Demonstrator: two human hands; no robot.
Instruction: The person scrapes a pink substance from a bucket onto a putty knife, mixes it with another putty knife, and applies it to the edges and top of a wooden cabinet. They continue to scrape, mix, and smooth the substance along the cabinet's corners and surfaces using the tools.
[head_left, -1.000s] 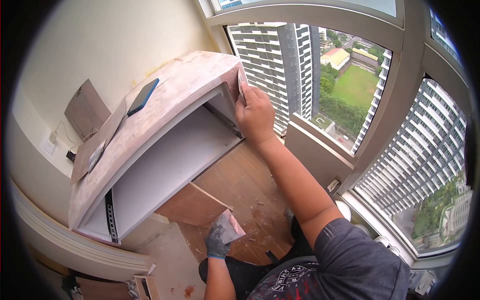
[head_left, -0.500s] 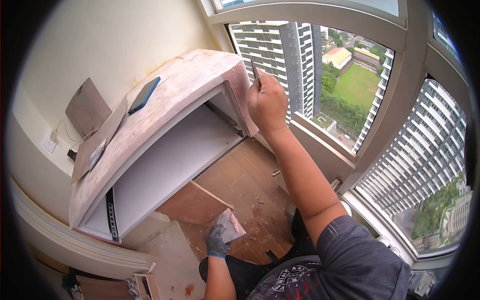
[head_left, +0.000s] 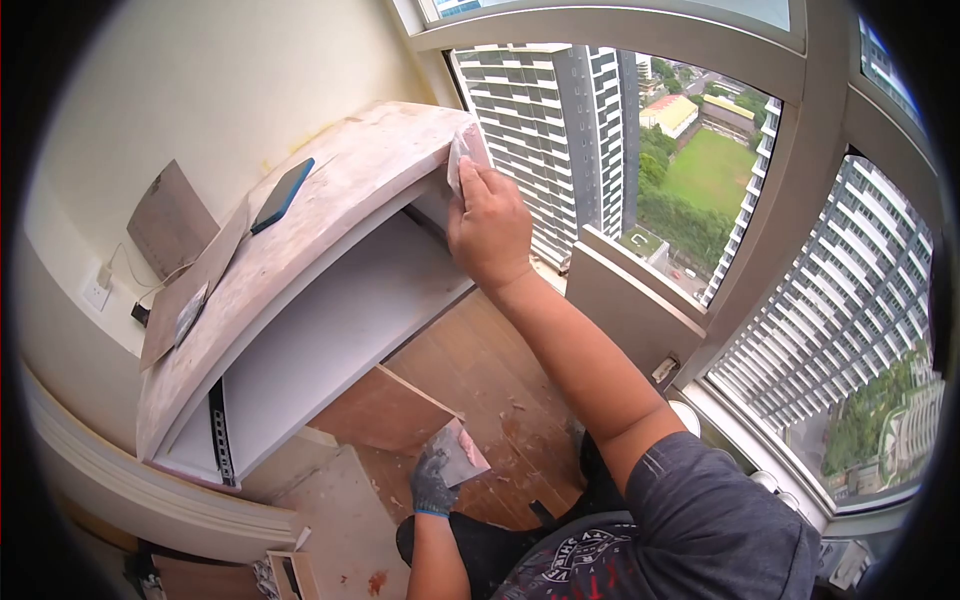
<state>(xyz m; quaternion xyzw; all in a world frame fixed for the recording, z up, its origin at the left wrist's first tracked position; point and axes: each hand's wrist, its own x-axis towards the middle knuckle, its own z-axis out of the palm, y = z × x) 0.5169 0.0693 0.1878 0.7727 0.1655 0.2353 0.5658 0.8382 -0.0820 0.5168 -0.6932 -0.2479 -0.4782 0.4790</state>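
Observation:
My bare right hand (head_left: pixel 490 222) pinches a thin flat scraper blade (head_left: pixel 457 165) at the far right corner of the curved cabinet (head_left: pixel 330 190), whose surface is coated with pinkish filler. The blade lies close against the cabinet's front corner. Low in the view, my left hand (head_left: pixel 434 483), in a grey glove with a blue cuff, grips a flat metal plate (head_left: pixel 463 466) that carries pink paste along its edge. The cabinet front is an open compartment (head_left: pixel 320 300) with a metal drawer runner (head_left: pixel 220 430) at its left side.
On the cabinet top lie a blue-edged phone (head_left: pixel 284 196) and thin boards (head_left: pixel 200 285). A brown board (head_left: pixel 382 410) rests below the compartment, over a wooden floor (head_left: pixel 480 350) with scraps. Large windows (head_left: pixel 700 170) stand at the right, with a pale panel (head_left: pixel 630 300) beneath.
My right hand has moved left and slightly down, and the blade now lies by the cabinet's corner instead of pointing up. My left hand with the plate has barely moved.

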